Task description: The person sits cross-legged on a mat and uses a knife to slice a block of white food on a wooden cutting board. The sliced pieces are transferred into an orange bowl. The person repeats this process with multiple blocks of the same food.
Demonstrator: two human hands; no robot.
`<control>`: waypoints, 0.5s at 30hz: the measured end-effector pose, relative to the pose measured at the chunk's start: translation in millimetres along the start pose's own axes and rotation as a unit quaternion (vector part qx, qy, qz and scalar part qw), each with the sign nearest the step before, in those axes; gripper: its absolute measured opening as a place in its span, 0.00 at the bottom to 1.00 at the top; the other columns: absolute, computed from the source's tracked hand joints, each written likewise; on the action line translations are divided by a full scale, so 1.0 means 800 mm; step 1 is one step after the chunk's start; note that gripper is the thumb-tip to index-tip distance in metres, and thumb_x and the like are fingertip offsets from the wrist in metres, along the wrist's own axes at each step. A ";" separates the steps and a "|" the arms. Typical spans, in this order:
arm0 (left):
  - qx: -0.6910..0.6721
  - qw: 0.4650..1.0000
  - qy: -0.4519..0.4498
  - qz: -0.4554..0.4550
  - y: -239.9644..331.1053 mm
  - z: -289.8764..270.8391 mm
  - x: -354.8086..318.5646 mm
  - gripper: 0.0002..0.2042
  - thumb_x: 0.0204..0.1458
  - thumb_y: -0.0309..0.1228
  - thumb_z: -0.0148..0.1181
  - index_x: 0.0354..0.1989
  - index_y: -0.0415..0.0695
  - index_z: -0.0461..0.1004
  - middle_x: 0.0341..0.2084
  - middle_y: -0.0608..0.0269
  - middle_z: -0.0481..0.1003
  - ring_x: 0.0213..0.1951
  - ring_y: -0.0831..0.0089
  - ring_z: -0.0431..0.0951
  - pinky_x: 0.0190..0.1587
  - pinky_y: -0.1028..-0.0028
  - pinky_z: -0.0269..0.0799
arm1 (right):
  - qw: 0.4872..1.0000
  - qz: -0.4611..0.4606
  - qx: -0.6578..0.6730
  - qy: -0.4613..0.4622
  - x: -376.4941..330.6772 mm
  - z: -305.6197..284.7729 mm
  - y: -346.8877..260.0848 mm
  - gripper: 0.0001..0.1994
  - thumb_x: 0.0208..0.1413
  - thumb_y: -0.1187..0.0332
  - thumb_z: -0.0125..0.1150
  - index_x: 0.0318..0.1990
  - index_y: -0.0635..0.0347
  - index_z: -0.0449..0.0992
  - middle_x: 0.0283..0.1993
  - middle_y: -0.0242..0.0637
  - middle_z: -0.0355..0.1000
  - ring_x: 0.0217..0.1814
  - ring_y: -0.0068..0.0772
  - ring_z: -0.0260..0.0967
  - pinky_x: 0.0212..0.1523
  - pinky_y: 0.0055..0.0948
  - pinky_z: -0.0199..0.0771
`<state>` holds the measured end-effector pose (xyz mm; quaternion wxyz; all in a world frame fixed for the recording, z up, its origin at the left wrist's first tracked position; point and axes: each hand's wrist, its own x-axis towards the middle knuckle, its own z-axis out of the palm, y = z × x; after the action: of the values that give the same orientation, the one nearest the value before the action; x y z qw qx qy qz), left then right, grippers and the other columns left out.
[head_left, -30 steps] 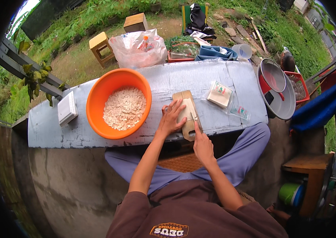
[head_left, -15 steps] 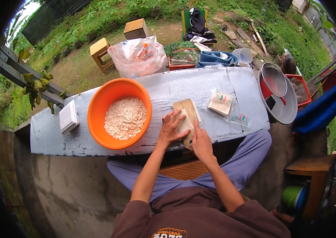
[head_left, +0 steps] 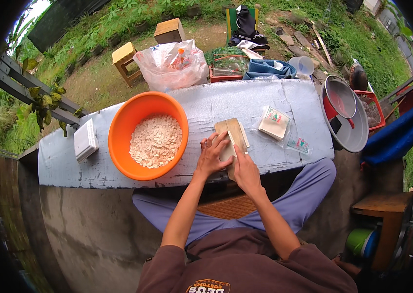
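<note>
On a small wooden cutting board [head_left: 225,127], my left hand [head_left: 212,155] presses down with bent fingers on a pale, flat stack of wrapper sheets [head_left: 227,153]. Beside it, my right hand [head_left: 246,172] is closed around a knife, whose handle is mostly hidden by the fingers. A thin pale strip [head_left: 244,135] lies along the board's right edge. To the right sits an opened clear packet of square wrapper sheets [head_left: 273,123]. At the left, an orange basin [head_left: 113,141] contains a heap of small pale cut pieces [head_left: 155,141].
The long grey table [head_left: 201,105] also bears a white plastic box [head_left: 86,140] at its left end. A plastic bag [head_left: 170,68] stands beyond the far edge. At the right are a grey metal basin [head_left: 360,136] and a strainer [head_left: 339,97].
My right hand has moved slightly forward and closer to my left fingers. My left hand stays on the sheets. The whole view has shifted a little.
</note>
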<state>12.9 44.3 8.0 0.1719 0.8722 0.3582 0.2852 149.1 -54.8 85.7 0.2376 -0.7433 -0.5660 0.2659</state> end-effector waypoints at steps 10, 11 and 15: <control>-0.009 1.000 0.008 -0.001 -0.001 0.001 0.002 0.27 0.40 0.47 0.70 0.49 0.48 0.75 0.66 0.67 0.65 0.67 0.66 0.58 0.65 0.60 0.46 | 0.998 0.003 0.041 0.040 0.005 0.003 0.005 0.10 0.68 0.68 0.43 0.51 0.63 0.62 0.41 0.64 0.74 0.43 0.71 0.71 0.42 0.61 0.69; -0.010 1.000 0.006 -0.001 0.000 0.000 0.002 0.27 0.40 0.46 0.70 0.48 0.47 0.75 0.66 0.65 0.65 0.67 0.64 0.58 0.65 0.60 0.47 | 0.999 0.000 0.037 0.039 0.006 0.003 0.007 0.10 0.69 0.68 0.43 0.51 0.63 0.62 0.41 0.64 0.74 0.43 0.71 0.71 0.42 0.61 0.69; -0.013 1.000 0.003 0.000 0.001 -0.002 0.002 0.26 0.40 0.44 0.70 0.48 0.45 0.75 0.66 0.62 0.66 0.66 0.61 0.59 0.65 0.60 0.48 | 0.999 0.003 0.031 0.032 0.007 0.001 0.006 0.09 0.69 0.67 0.43 0.49 0.63 0.61 0.41 0.63 0.74 0.42 0.71 0.71 0.41 0.61 0.70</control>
<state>13.5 45.1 10.0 0.1820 0.8689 0.3554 0.2927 153.5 -50.6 81.0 0.2774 -0.7458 -0.5471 0.2599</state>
